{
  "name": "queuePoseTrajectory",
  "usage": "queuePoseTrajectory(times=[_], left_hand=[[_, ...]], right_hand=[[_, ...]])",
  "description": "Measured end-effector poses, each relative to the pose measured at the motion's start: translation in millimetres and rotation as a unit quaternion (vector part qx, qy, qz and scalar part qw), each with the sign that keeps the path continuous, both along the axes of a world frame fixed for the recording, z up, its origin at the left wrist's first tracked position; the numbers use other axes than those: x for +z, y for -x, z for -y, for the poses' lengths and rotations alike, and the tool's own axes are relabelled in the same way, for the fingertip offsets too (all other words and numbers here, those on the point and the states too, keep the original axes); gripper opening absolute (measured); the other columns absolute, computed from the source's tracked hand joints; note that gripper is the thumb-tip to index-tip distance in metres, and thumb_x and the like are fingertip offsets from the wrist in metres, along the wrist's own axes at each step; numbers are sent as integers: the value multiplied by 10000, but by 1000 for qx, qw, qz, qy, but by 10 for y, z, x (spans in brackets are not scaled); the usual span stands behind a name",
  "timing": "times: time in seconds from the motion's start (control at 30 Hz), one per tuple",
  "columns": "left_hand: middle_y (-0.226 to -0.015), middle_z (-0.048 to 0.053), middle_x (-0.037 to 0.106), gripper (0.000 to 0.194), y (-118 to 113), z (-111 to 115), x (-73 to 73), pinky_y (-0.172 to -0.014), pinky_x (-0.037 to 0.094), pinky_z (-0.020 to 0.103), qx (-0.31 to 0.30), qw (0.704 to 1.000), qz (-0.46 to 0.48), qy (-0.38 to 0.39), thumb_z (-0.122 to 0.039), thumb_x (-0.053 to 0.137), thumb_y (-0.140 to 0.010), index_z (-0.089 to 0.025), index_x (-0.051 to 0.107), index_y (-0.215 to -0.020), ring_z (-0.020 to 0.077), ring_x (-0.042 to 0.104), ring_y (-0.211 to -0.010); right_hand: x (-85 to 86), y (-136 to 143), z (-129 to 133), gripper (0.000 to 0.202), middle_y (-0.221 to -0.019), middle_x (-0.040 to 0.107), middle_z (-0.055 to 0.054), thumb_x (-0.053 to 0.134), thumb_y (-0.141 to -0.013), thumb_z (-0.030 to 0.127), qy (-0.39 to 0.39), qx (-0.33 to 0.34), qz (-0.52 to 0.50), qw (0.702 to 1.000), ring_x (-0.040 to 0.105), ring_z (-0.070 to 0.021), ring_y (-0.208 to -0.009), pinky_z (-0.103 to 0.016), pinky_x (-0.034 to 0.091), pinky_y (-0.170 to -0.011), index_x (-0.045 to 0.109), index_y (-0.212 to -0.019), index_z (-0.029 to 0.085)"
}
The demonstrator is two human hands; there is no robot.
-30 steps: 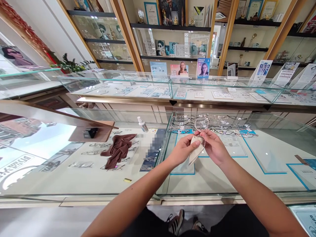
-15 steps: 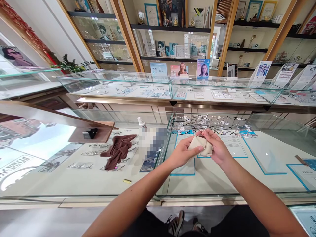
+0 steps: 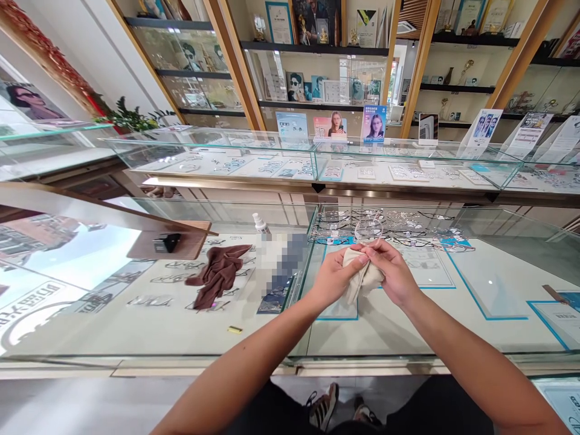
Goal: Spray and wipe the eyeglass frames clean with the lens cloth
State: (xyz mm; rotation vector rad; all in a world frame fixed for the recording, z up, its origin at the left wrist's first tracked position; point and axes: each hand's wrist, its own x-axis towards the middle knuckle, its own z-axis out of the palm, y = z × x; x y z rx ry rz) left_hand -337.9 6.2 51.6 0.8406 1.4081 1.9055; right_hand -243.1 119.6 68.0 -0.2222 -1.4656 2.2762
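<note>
Cream cloth (image 3: 370, 279) is gripped between the left hand (image 3: 333, 279) and right hand (image 3: 395, 275), above a glass display case (image 3: 385, 338). Inside it, eyeglasses (image 3: 408, 235) line the far side; the rear case (image 3: 314, 168) holds more frames (image 3: 231, 164).

left grip (image 3: 333, 278), right grip (image 3: 397, 278): holding pale cloth (image 3: 370, 279) | brown cloth (image 3: 220, 272): on glass counter (image 3: 136, 338) | spray bottle (image 3: 261, 226): beyond
</note>
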Motion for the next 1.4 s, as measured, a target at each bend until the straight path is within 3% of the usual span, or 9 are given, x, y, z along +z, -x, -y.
queuePoseTrajectory(times=[0.13, 0.27, 0.43, 0.6, 0.9, 1.07, 1.17, 1.27, 1.4], left_hand=[[-700, -1, 587, 626, 66, 11, -2, -623, 402, 245, -29, 999, -41, 6, -761, 771, -776, -143, 671, -788, 109, 471, -647], [-804, 29, 613, 628, 143, 28, 39, -695, 438, 264, -81, 993, -89, 5, -775, 716, -820, -148, 697, -825, 137, 503, -733], [-923, 53, 656, 550, 145, 58, 70, -773, 467, 272, -107, 988, -108, 5, -675, 805, -803, -153, 735, -962, 168, 558, -842], [-935, 60, 699, 567, 78, 39, 20, -732, 481, 262, -70, 995, -67, 6, -621, 881, -737, -152, 740, -1023, 160, 599, -802], [-950, 67, 733, 681, 47, -23, -68, -743, 499, 271, 20, 998, -61, -18, -770, 787, -749, -144, 757, -1014, 161, 608, -798], [-989, 99, 736, 677, 92, -6, -44, -923, 519, 342, -10, 989, -150, 3, -817, 597, -879, -154, 736, -855, 217, 637, -941], [-1011, 99, 721, 643, 119, 24, 11, -1005, 500, 366, -69, 981, -180, -1, -782, 566, -921, -163, 737, -905, 234, 630, -1007], [-1027, 95, 702, 575, 112, 42, 24, -978, 505, 358, -100, 976, -194, -5, -714, 633, -921, -160, 733, -1038, 235, 616, -1009], [-1070, 96, 693, 609, 67, 38, -35, -839, 513, 303, -52, 985, -162, 5, -663, 789, -818, -145, 709, -1130, 198, 610, -918]], right_hand=[[-1, 9, -41, 382, -960, 822, -17, 959, -640, 545, 0, -4, 7, 1000, 739, -239, -972, -369, 574, -899, 704, -741, 279], [3, 10, -94, 381, -963, 818, -23, 958, -642, 531, 5, -18, 8, 1000, 723, -218, -899, -342, 568, -824, 702, -749, 270], [16, 0, -120, 388, -955, 821, -20, 974, -621, 513, 24, -22, 13, 999, 695, -189, -826, -308, 555, -751, 709, -737, 254], [27, -28, -91, 343, -981, 822, -28, 956, -645, 544, -15, -20, 12, 1000, 705, -206, -910, -316, 563, -807, 760, -744, 280], [20, -31, -66, 337, -951, 812, -24, 944, -666, 550, -23, 11, -3, 1000, 726, -226, -951, -330, 553, -834, 752, -731, 282], [-33, -12, -124, 373, -850, 777, 7, 994, -590, 515, 4, -22, 21, 1000, 683, -165, -822, -277, 539, -751, 768, -749, 264], [-20, -2, -160, 381, -870, 787, 10, 1008, -566, 494, 37, -17, 14, 999, 686, -157, -815, -269, 544, -737, 753, -724, 259], [9, 2, -180, 376, -916, 803, 6, 1007, -571, 475, 56, -6, 5, 998, 700, -168, -843, -283, 559, -762, 731, -705, 258], [3, -4, -154, 347, -943, 800, -3, 985, -613, 488, 41, 3, 13, 999, 701, -177, -872, -299, 565, -814, 742, -718, 264]])
